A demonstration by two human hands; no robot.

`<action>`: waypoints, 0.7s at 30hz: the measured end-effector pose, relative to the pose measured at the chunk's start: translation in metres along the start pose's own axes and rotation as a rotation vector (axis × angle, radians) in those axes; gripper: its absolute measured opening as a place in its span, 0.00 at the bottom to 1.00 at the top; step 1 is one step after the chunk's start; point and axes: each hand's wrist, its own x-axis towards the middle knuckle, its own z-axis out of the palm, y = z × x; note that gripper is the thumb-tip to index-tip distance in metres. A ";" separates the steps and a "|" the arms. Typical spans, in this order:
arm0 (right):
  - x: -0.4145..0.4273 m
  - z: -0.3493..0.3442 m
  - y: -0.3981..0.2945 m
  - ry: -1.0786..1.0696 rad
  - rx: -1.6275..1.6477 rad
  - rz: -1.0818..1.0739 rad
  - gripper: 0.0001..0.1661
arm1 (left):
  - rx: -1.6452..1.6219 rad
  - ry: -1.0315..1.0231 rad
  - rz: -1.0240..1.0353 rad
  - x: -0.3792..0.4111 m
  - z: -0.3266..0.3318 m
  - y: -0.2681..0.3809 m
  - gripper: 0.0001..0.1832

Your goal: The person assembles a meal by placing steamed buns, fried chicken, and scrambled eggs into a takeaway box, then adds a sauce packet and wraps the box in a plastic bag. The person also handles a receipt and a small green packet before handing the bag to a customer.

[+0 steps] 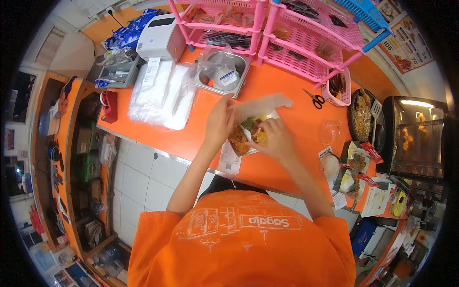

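Observation:
A takeout box point(271, 115) with food in it sits near the front edge of the orange table. Fried chicken point(237, 140) lies in its left part, green leaves point(248, 123) at the back, and a yellow food item point(261, 138) on the right. My left hand point(220, 120) is at the box's left rim, beside a raised translucent paper sheet point(263, 104); whether its fingers grip the sheet is unclear. My right hand point(274, 138) reaches over the box's right side, fingers bent around the yellow item; its grip is partly hidden. A printed receipt point(230, 159) lies partly under the box.
Plastic bags point(154, 97), a label printer point(161, 37) and a steel container point(241, 64) stand at the back left. Pink racks point(301, 53) line the back. Scissors point(317, 100), a clear plastic lid point(330, 132), a black pan point(373, 122) and open food boxes point(353, 183) lie to the right.

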 end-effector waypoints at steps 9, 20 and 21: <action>0.018 0.028 -0.007 -0.205 0.150 0.482 0.20 | -0.115 -0.141 0.022 0.039 0.008 -0.011 0.24; 0.023 -0.014 0.007 -0.120 0.690 0.352 0.21 | -0.141 -0.174 -0.010 0.042 -0.002 -0.010 0.25; 0.019 -0.013 0.017 -0.137 0.746 0.379 0.22 | -0.179 -0.182 -0.052 0.042 -0.002 -0.007 0.25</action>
